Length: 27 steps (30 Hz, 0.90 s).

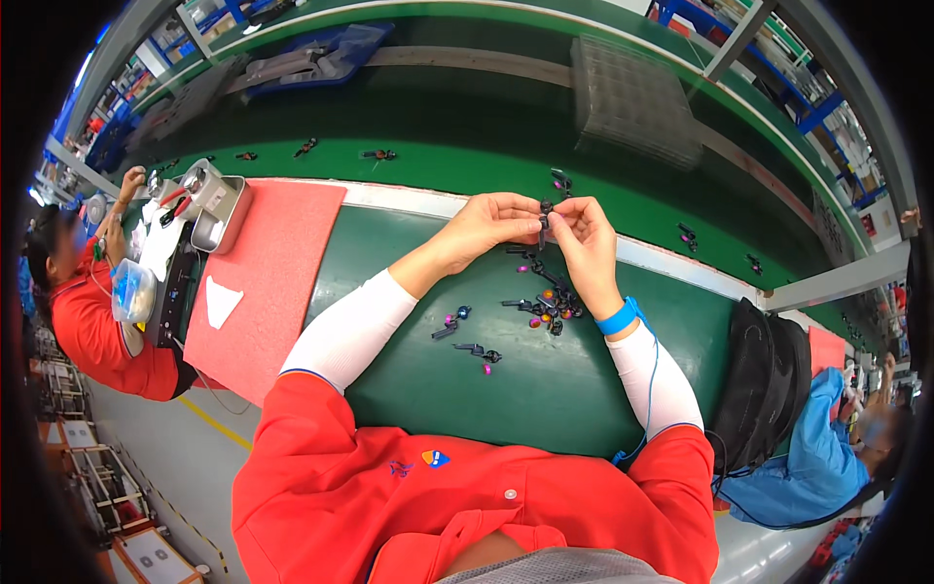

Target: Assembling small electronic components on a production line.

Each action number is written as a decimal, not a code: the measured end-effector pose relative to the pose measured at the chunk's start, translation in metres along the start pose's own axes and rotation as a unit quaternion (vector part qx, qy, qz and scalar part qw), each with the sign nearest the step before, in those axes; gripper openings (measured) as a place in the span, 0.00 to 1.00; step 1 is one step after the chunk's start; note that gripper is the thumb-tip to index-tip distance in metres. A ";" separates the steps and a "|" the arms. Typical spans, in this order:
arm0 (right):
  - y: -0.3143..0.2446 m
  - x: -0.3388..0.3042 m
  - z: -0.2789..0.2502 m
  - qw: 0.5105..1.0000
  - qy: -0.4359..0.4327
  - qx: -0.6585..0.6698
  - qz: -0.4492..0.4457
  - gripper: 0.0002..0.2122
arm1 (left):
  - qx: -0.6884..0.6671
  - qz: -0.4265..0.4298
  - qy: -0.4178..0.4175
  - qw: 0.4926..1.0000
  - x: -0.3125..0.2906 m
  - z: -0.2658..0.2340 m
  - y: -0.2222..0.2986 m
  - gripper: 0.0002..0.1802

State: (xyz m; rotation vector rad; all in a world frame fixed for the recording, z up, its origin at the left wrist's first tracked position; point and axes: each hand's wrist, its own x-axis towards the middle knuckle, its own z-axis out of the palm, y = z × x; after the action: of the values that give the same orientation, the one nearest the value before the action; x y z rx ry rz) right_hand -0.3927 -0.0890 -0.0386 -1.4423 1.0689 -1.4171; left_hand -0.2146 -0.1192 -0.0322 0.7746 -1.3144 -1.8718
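Observation:
My left hand (pixel 477 226) and my right hand (pixel 587 238) meet over the far edge of the green worktop (pixel 399 389). Pinched between the fingertips of both is a small black part (pixel 545 222) with a rounded head and a narrow stem, its details too small to tell. Just below my hands lies a loose pile of similar black parts (pixel 553 304), some with pink or orange round pieces. Left of the pile, two more sit apart: one black part (pixel 450 321) with a bluish round end, and another black part (pixel 479 352) with a pink piece.
Beyond the worktop's pale edge runs a green conveyor belt (pixel 438 173) carrying scattered black parts (pixel 377 154), clear trays (pixel 632 97) and a blue tray (pixel 321 60). A red mat (pixel 263 282) and metal bin (pixel 224 214) lie left; a black bag (pixel 764 384) stands right. Co-workers sit on both sides.

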 end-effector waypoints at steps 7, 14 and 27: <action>-0.018 -0.003 0.004 0.989 0.016 -0.146 -0.016 0.06 | 0.004 0.010 0.015 1.000 0.000 0.001 -0.005 0.16; -0.021 0.004 -0.008 0.980 -0.032 -0.195 0.015 0.07 | 0.039 0.028 0.021 0.999 0.001 0.001 -0.006 0.14; -0.023 -0.001 -0.002 0.973 -0.043 0.086 0.212 0.06 | 0.015 0.026 0.018 0.999 -0.001 0.001 -0.004 0.14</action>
State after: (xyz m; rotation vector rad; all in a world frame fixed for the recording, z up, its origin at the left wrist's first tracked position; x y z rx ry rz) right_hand -0.3942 -0.0812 -0.0169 -1.0628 1.0908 -1.1009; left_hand -0.2151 -0.1168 -0.0361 0.7788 -1.3312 -1.7919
